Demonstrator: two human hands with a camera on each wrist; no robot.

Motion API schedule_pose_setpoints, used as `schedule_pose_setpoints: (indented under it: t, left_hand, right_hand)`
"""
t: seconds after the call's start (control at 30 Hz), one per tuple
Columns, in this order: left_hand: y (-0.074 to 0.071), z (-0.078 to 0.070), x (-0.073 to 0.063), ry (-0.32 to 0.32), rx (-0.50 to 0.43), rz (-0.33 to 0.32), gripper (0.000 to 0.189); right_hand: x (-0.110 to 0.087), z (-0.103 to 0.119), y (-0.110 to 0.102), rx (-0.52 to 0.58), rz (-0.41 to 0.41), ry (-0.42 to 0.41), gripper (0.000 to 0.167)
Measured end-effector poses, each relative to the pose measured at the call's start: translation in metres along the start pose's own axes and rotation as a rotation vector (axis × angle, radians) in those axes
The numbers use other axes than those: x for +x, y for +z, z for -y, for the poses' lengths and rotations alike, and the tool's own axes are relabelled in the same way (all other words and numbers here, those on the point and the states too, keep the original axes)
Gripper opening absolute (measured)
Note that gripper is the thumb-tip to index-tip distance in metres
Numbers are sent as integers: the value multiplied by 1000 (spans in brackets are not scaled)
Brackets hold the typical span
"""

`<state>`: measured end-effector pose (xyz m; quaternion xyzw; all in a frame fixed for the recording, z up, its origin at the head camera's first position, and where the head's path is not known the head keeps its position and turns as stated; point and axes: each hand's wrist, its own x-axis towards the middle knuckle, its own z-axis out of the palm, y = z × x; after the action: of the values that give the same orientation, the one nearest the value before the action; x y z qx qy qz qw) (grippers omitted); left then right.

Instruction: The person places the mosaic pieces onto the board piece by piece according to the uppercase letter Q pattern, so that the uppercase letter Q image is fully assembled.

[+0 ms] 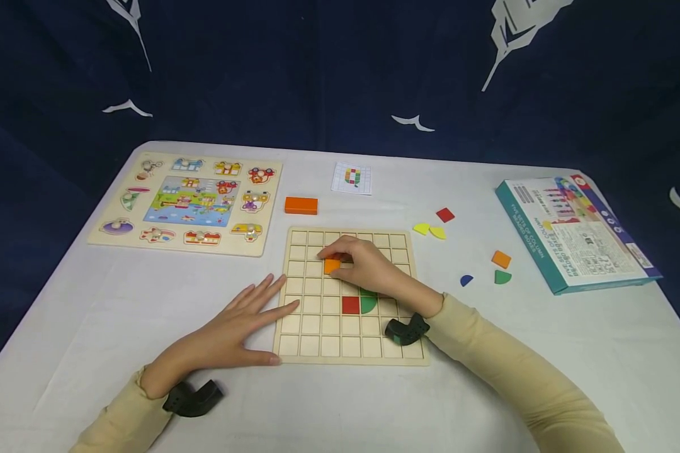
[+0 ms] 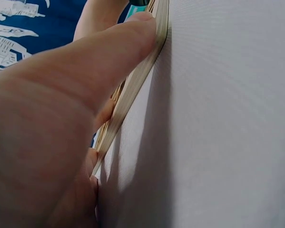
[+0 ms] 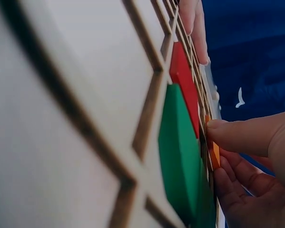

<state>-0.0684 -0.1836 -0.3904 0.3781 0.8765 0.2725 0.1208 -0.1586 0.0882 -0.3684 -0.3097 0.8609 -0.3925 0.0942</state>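
A wooden grid board (image 1: 320, 346) lies flat on the white table. My right hand (image 1: 369, 263) reaches over it and pinches an orange square tile (image 1: 332, 266) between thumb and fingers, the tile at a cell in the upper middle. In the right wrist view the orange tile's edge (image 3: 213, 151) shows at the grid, thumb on one side. A red square tile (image 1: 350, 305) and a green rounded tile (image 1: 368, 305) sit in cells nearer the front; more green behind is partly hidden by the right hand. My left hand (image 1: 235, 331), fingers spread, rests at the board's left edge.
Loose tiles lie to the right: red (image 1: 444, 215), yellow (image 1: 422, 229), orange (image 1: 501, 259), green (image 1: 502, 277) and blue (image 1: 466, 280). Behind the board are a pattern card (image 1: 351, 178) and an orange block (image 1: 301, 206). A picture puzzle (image 1: 110, 207) lies left, a box (image 1: 589, 236) right.
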Motion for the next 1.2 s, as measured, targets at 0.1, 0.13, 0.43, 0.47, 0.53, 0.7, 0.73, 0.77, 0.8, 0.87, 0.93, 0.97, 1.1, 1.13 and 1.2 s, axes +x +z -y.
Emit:
schedule_pose_setpoints:
  t: [0.1, 0.13, 0.43, 0.47, 0.53, 0.7, 0.73, 0.77, 0.8, 0.87, 0.93, 0.97, 1.1, 1.13, 1.2]
  left_hand:
    - [0, 0, 0, 3, -2, 1, 82]
    - [0, 0, 0, 4, -3, 1, 82]
    - [0, 1, 0, 9, -6, -1, 82]
    - [0, 1, 0, 10, -6, -1, 82]
    - [0, 0, 0, 8, -6, -1, 82]
    - [0, -1, -1, 0, -2, -5, 82]
    - [0, -1, -1, -1, -1, -5, 82]
    - [1, -1, -1, -1, -3, -5, 82]
    - [1, -1, -1, -2, -3, -6, 82]
    - [1, -1, -1, -1, -2, -9, 82]
    - [1, -1, -1, -1, 0, -11, 82]
    - [2, -1, -1, -1, 1, -12, 82]
    - [2, -1, -1, -1, 2, -13, 82]
    - [2, -1, -1, 0, 5, -14, 82]
    - [1, -1, -1, 2, 7, -16, 82]
  right_hand:
    - [0, 0, 0, -5, 7, -6, 32]
    - [0, 0, 0, -3, 8, -9, 31]
    - [-4, 1, -8, 54, -23, -28, 23]
    - [-6, 1, -12, 59, -33, -30, 23]
    - [-10, 1, -23, 74, -58, -21, 22]
    - [-25, -6, -59, 173, -181, 64, 23]
    - [-29, -10, -67, 191, -215, 89, 24]
    - [-33, -14, -74, 205, -251, 114, 25]
    - [-38, -19, -82, 218, -286, 141, 25]
    - [-49, -29, -95, 230, -353, 187, 27]
    - [-62, -40, -107, 229, -412, 227, 29]
    - [-69, -46, -112, 229, -435, 245, 31]
    - [-103, -76, -125, 177, -520, 367, 39]
    - [-112, -82, -126, 161, -532, 402, 41]
    - [-128, -89, -125, 150, -564, 485, 43]
